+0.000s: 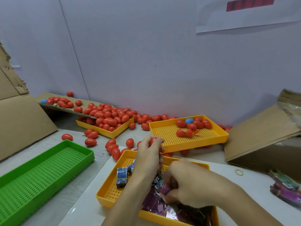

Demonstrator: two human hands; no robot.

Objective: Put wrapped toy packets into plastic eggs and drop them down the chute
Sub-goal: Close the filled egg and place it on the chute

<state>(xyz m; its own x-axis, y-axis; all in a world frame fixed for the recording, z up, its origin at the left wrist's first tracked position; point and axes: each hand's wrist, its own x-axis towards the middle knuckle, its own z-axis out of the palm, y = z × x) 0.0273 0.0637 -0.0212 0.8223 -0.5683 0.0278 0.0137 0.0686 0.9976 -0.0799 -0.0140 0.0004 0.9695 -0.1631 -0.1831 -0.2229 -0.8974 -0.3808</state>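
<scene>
Now left hand (150, 154) gripping red egg (154, 141), right hand (187, 181) pinching packets (156, 198)

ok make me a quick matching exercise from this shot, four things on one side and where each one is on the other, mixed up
Things
1. blue plastic egg
2. long green perforated plastic tray
3. yellow rubber band
4. blue wrapped toy packets

Places
A. in the nearest yellow tray, left of the hands
B. on the white sheet, right of the nearest tray
C. far corner of the right-hand yellow tray, among red eggs
D. left side of the table

Pairs: 1-C, 2-D, 3-B, 4-A
</scene>
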